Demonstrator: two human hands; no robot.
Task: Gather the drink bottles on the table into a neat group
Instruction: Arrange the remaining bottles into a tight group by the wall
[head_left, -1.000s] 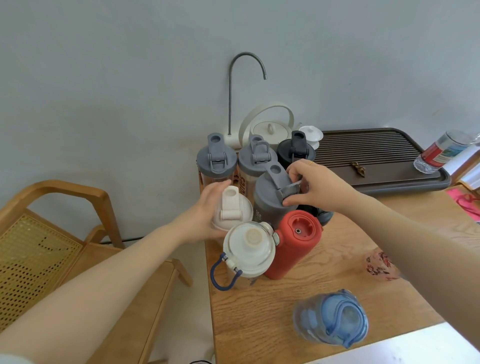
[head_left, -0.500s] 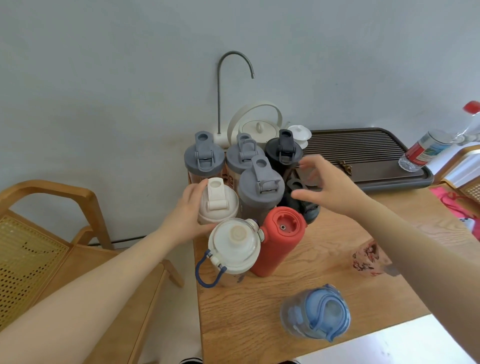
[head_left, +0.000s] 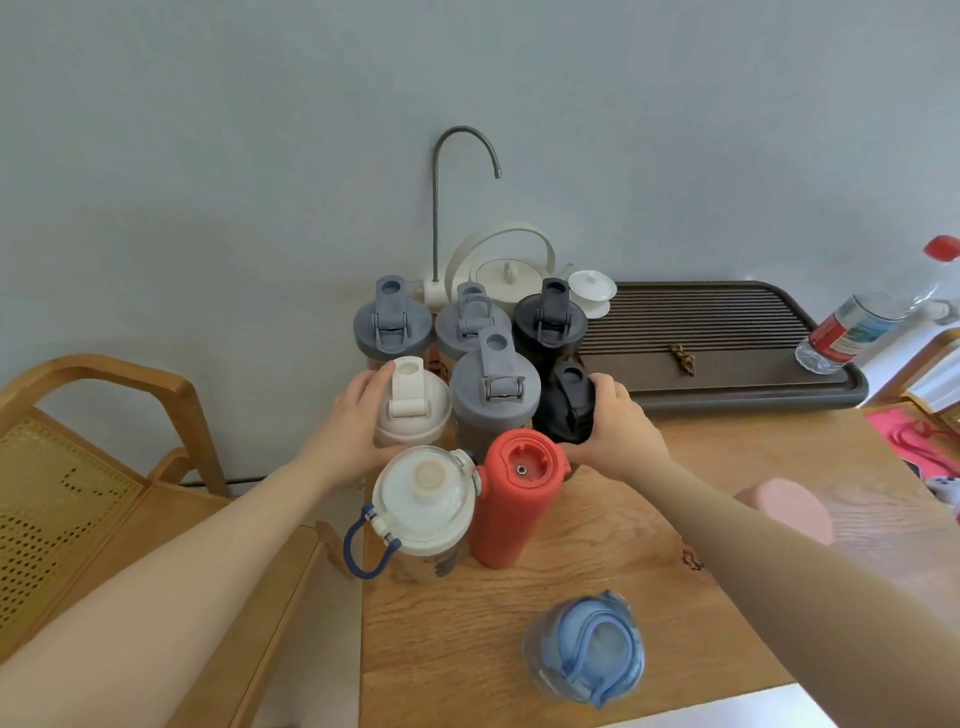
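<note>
Both hands bracket the middle row of the cluster at the bench's (head_left: 649, 545) far left corner: the left hand (head_left: 358, 421) is cupped against the white shaker (head_left: 410, 410), the right hand (head_left: 615, 431) wrapped round the black shaker (head_left: 566, 405), which seems tipped a little, though the hand hides its base. Between them the grey shaker (head_left: 493, 395) stands upright. The straggler is the blue bottle (head_left: 587, 647), upright, well apart toward the near edge and nearer the right arm. There is open wood between it and the red bottle (head_left: 514, 493), so it could slide in beside that; the bench's left edge runs close under the clear bottle (head_left: 423, 499).
</note>
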